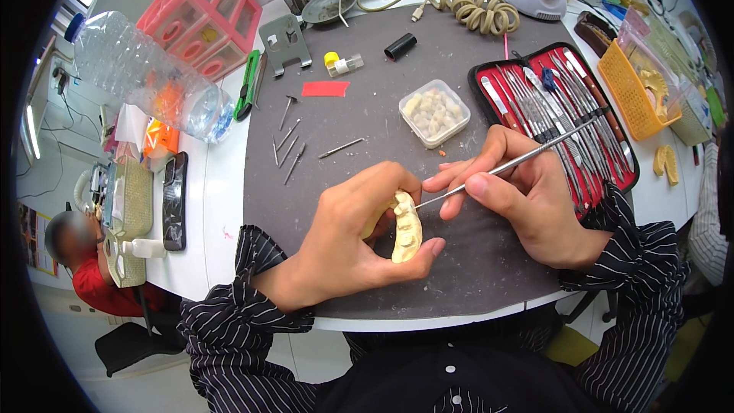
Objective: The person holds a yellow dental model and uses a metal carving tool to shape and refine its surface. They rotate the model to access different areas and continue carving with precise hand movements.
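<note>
Clear plastic box [441,141] of pale lumps [432,109], upper centre, red-lined case [628,178] of slim metal tools [552,99], upper right, left hand [344,229] clamps curved cream tooth model [407,234], frame centre, right hand [539,195] pinches metal pick [527,156]

White counter [210,256], grey mat [359,111] mid-frame. On mat: burs [341,147] ctr-L, tub [434,113] ctr, red strip [325,89] + black tube [401,47] upper ctr. Also on counter: phone [175,199] mid-L, pink drawers [205,11] upper L, yellow basket [623,84] upper R.
</note>
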Motion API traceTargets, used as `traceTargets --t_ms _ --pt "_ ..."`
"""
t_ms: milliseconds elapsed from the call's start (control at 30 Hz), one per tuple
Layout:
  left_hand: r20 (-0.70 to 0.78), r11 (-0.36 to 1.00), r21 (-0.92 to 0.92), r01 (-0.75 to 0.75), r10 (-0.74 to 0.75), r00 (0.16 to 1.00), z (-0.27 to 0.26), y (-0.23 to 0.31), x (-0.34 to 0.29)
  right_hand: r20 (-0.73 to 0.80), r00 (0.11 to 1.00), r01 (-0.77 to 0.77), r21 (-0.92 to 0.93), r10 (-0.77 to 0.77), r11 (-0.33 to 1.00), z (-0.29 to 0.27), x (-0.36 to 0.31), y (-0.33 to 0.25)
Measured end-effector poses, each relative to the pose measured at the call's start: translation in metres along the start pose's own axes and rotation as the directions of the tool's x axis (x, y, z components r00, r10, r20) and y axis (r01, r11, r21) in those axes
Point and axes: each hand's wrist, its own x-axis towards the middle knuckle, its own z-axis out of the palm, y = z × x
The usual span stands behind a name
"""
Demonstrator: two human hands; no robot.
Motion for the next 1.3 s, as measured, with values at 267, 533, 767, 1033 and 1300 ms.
traceTargets --t_ms 267,533,767,1033,1300 --pt "0.01 1.0 0.015 -0.01 0.01 1.0 0.002 -0.001 0.001 -0.03 0.999 -0.017 0.003 0.017 1.0 -0.003 0.001 -0.001" --pt "0.007 1.0 0.014 0.009 -0.009 1.0 0.001 0.0 0.001 -0.057 0.986 -0.157 -0.038 0.154 0.987 0.002 -0.001 -0.01" --pt "0.031 0.999 -0.026 0.035 -0.035 0.999 0.003 0.001 0.001 0.018 0.995 0.1 -0.222 -0.098 0.97 0.003 -0.006 0.0" --pt "0.01 1.0 -0.008 0.012 -0.012 1.0 0.006 -0.001 0.0 -0.003 1.0 0.022 -0.134 -0.023 0.991 0.005 -0.007 0.001" --pt "0.041 1.0 -0.011 0.003 -0.003 0.999 0.004 -0.001 0.001 0.024 0.997 0.08 -0.234 -0.076 0.969 0.001 -0.006 0.003"
